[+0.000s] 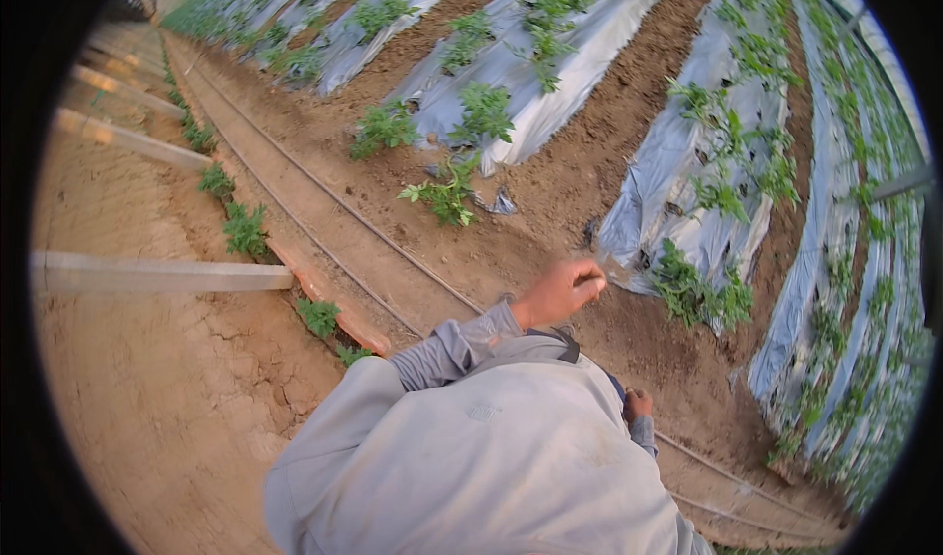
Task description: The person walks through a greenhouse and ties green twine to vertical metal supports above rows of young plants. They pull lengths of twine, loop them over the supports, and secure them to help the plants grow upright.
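My left hand (pixel 561 294) is held out in front of my waist, fingers curled towards the thumb. Nothing shows in it, and it touches no plant. Lower down, at the right side of my body, hangs my right hand (pixel 638 405); its fingers are partly hidden, so its grip is unclear. Past my left hand begins a planted bed covered in silver plastic mulch film (pixel 639 209). Green plants with lobed leaves (pixel 681 282) grow at its near end. Another leafy plant (pixel 446 192) stands in bare soil beside a torn scrap of film (pixel 499 201).
Two thin parallel rails or pipes (pixel 324 187) run along the dirt path and pass beneath me. To the left are a low reddish edging (pixel 324 297), small plants (pixel 244 228) and pale posts (pixel 162 272) against an earthen surface. More film-covered beds (pixel 796 297) stretch away right.
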Available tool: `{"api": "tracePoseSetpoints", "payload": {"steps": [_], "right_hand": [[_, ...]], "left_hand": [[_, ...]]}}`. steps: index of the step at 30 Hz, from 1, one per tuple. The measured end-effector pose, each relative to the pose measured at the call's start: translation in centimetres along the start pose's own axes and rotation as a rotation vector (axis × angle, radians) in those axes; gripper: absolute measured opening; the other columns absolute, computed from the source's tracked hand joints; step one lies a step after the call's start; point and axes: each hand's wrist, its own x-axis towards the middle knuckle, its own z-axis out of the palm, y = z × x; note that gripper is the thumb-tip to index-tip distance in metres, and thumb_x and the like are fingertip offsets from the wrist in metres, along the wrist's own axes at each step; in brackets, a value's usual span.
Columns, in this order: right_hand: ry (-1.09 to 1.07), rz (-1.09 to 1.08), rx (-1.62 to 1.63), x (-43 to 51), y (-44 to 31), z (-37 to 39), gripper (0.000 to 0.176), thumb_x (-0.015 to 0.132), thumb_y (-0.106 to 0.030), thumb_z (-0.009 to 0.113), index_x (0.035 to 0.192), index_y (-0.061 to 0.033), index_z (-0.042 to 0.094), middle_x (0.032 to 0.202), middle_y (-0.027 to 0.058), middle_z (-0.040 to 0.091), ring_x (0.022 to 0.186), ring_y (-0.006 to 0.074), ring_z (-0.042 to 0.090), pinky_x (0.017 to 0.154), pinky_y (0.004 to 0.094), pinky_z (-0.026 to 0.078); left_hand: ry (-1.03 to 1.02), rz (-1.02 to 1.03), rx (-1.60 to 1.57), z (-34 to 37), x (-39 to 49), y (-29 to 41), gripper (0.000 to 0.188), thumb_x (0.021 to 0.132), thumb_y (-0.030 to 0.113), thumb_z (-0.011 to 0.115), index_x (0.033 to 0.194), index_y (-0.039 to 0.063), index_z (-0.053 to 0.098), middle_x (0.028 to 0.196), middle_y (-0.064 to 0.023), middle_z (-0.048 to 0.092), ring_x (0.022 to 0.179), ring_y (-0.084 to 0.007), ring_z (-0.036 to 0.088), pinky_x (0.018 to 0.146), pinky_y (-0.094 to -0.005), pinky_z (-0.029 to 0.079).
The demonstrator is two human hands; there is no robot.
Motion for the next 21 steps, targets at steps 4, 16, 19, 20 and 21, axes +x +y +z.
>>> {"api": "tracePoseSetpoints", "payload": {"steps": [4,16,19,20,21], "right_hand": [[0.026,0.04,0.097,1.9,-1.7,-0.3,0.014,0.097,-0.015,0.061,0.1,-0.0012,0.063,0.076,0.0106,0.064,0.06,0.0211,0.062,0.049,0.0346,0.051],[-0.203,-0.031,-0.055,8.4,-8.4,3.4,0.011,0.094,-0.004,0.054,0.105,-0.0019,0.055,0.071,0.0128,0.06,0.055,0.0256,0.063,0.042,0.0363,0.046],[-0.287,-0.107,-0.108,11.0,-8.6,4.0,0.013,0.092,-0.006,0.055,0.079,-0.0029,0.056,0.063,0.0105,0.054,0.052,0.0261,0.059,0.042,0.0379,0.047],[-0.316,-0.116,-0.123,11.7,-8.6,4.0,0.014,0.092,-0.006,0.055,0.078,-0.0023,0.056,0.063,0.0107,0.054,0.052,0.0264,0.059,0.042,0.0385,0.048],[-0.346,-0.125,-0.137,12.3,-8.9,4.2,0.015,0.092,-0.006,0.055,0.078,-0.0017,0.056,0.062,0.0109,0.054,0.052,0.0267,0.059,0.043,0.039,0.049]], "left_hand": [[0.093,-0.08,0.056,-0.9,-3.3,-2.2,0.016,0.099,0.015,0.062,0.102,0.0,0.067,0.091,-0.002,0.066,0.088,-0.0096,0.062,0.081,-0.029,0.052],[0.24,-0.027,0.153,-2.9,-6.9,-1.5,0.022,0.101,0.021,0.06,0.104,0.0,0.066,0.089,-0.0037,0.068,0.084,-0.0106,0.062,0.077,-0.0303,0.052],[0.25,-0.032,0.131,-2.8,-7.3,-2.2,0.024,0.102,0.022,0.059,0.105,0.0,0.066,0.09,-0.0037,0.069,0.084,-0.0108,0.063,0.076,-0.0302,0.052],[0.249,-0.036,0.13,-2.9,-7.5,-2.4,0.024,0.102,0.023,0.059,0.105,0.0,0.066,0.09,-0.0038,0.069,0.084,-0.0108,0.063,0.076,-0.0301,0.052],[0.25,-0.029,0.144,-3.0,-7.6,-2.7,0.025,0.102,0.023,0.059,0.106,0.0,0.066,0.09,-0.004,0.069,0.084,-0.0107,0.063,0.076,-0.0302,0.052]]}}
